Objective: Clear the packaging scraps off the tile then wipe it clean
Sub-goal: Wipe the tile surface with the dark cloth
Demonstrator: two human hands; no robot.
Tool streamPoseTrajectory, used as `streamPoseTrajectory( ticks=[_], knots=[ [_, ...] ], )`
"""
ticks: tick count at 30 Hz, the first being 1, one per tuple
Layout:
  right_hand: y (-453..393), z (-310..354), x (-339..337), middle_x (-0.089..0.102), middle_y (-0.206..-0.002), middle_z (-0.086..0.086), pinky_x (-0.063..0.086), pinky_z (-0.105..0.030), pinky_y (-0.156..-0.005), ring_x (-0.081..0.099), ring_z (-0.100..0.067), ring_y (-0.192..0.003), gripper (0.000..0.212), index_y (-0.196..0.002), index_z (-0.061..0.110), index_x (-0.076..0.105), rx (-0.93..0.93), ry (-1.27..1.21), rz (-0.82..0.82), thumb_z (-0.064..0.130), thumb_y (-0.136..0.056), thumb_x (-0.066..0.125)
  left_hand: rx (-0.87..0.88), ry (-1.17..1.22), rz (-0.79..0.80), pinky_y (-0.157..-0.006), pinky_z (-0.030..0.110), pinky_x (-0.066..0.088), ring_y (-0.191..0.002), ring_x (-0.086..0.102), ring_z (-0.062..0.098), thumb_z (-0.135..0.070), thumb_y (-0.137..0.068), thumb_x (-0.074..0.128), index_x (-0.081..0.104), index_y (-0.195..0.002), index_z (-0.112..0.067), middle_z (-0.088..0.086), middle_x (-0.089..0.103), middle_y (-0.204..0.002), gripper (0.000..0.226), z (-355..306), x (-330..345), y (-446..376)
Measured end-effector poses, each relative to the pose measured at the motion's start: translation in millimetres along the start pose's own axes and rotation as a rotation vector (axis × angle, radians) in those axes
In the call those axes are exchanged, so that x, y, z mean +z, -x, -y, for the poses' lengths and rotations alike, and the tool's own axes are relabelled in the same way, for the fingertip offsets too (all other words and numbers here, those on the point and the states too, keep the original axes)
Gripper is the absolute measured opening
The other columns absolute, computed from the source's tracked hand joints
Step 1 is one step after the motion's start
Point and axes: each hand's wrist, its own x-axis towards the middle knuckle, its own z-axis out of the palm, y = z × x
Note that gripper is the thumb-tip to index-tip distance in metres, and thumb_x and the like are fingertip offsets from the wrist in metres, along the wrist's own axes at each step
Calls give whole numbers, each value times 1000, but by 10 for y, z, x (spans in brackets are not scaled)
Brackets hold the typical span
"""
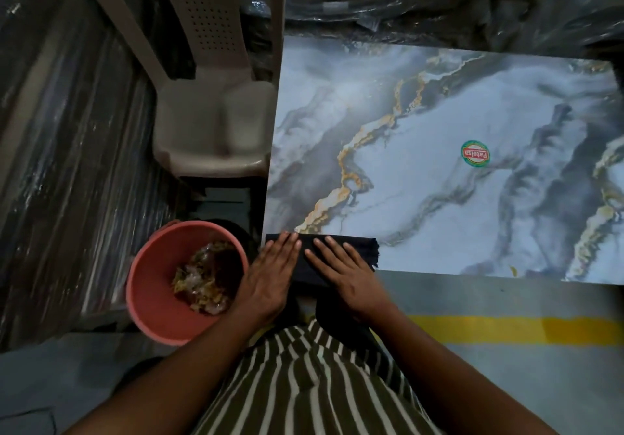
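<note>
A large marble-patterned tile (422,171) with grey and gold veins lies flat in front of me. A round green and red sticker (475,154) sits on its right part. A folded black cloth (364,249) lies on the tile's near left corner. My left hand (270,277) presses flat on the cloth's left end, fingers straight. Beside it, my right hand (344,276) lies flat on the cloth's middle. A pink bucket (152,266) to the left holds crumpled packaging scraps (202,276).
A beige plastic chair (216,120) stands left of the tile, behind the bucket. Plastic-wrapped stacks (60,147) fill the left side and the back. A yellow floor stripe (513,330) runs along the grey floor near my right arm.
</note>
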Motion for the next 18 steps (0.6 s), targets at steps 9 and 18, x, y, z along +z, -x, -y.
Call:
streamPoseTrajectory(
  ticks=[9,18],
  knots=[
    [-177,-265,-146,-3,-178,5,11,-44,-132,-8,-16,-164,88,-169,32,0,16,18,-34,28,-99,53,32,74,-22,-126,39,4,-158,-7,18,-8,-92,47,8,-163,-10,5,-1,-172,80,46,-165,-326],
    [-1239,-1471,-711,4,-178,3,16,-47,-131,0,-19,-164,81,-170,31,8,22,62,-81,28,-97,44,106,57,-54,-127,38,4,-158,1,21,-16,-94,37,14,-162,-10,7,9,-170,73,439,-509,-2030]
  ],
)
